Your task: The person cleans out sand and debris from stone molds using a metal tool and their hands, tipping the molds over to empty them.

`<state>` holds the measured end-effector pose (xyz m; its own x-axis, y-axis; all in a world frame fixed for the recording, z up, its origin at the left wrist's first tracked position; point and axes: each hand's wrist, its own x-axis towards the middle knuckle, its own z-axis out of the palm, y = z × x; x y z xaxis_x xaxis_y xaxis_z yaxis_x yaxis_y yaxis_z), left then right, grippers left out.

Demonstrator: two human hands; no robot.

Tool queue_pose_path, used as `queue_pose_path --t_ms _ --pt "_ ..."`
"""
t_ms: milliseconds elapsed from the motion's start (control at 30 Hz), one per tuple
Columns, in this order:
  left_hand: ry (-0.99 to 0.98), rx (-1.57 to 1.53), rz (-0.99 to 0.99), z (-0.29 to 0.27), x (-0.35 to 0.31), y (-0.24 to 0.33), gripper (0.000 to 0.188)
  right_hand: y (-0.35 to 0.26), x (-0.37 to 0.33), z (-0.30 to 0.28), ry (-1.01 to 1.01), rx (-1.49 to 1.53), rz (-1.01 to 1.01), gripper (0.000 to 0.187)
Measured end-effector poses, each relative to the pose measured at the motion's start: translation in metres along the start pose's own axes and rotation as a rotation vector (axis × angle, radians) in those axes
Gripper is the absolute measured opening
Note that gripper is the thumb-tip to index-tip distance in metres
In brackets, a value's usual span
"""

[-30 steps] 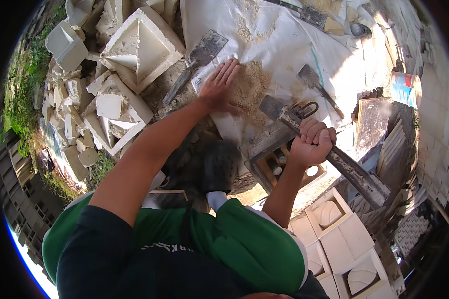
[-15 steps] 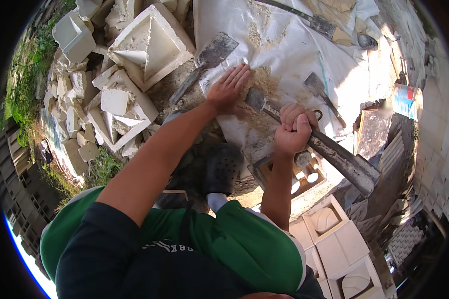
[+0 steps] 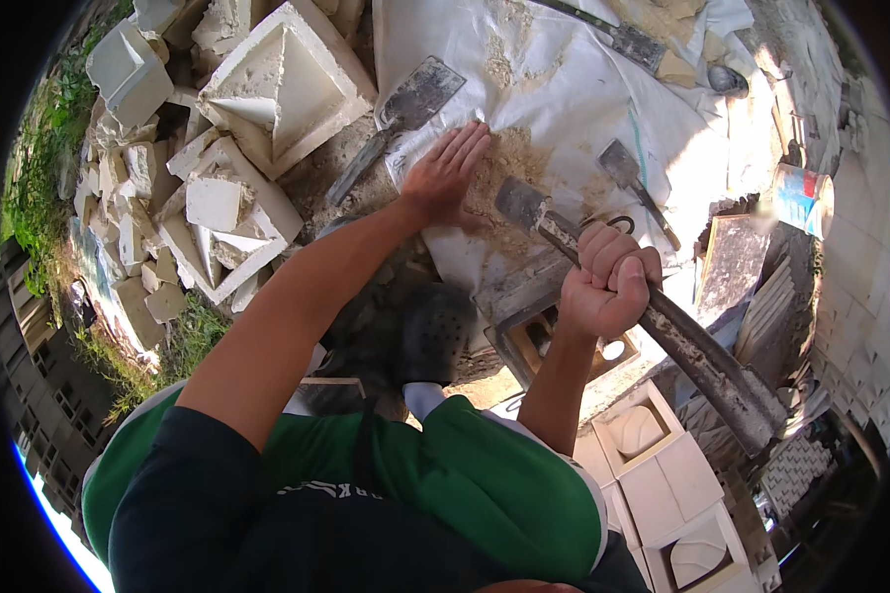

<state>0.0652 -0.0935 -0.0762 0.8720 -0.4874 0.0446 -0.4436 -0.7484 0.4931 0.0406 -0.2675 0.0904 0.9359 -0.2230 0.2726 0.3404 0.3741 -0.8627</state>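
Note:
My left hand [image 3: 443, 178] lies flat on a white sheet [image 3: 564, 99], fingers together and stretched out, at the edge of a patch of pale sandy grit [image 3: 509, 163]. My right hand [image 3: 613, 282] is closed in a fist around the middle of a long, dirty metal tool [image 3: 707, 366]. One end of it is a small flat blade, pointing toward the grit and my left hand; the other end widens, trough-like, toward the near right. Below my right wrist is a dark-framed mould [image 3: 524, 341] with round openings, partly hidden by my forearm.
White block pieces and box-shaped castings [image 3: 287, 89] are heaped at left. A trowel [image 3: 420, 94] lies beside my left hand, a small spatula [image 3: 623, 163] farther right. Hollow cream blocks [image 3: 653, 445] stand at near right, and a bucket [image 3: 801, 198] at far right. My dark clog [image 3: 437, 331] is between the arms.
My right hand has moved right with the metal tool, so its blade is farther from my left hand. My left hand stays flat on the sheet. The whole view has shifted slightly.

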Motion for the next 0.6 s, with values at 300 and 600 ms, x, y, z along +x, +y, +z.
queue_pose_path --t_ms 300,600 --pt "-0.034 0.007 -0.005 0.004 0.0 0.001 0.127 0.017 -0.004 0.002 0.066 -0.013 0.037 0.025" --pt "-0.033 0.043 -0.015 0.0 0.003 -0.002 0.127 0.001 0.0 0.014 0.055 -0.116 0.051 0.025"
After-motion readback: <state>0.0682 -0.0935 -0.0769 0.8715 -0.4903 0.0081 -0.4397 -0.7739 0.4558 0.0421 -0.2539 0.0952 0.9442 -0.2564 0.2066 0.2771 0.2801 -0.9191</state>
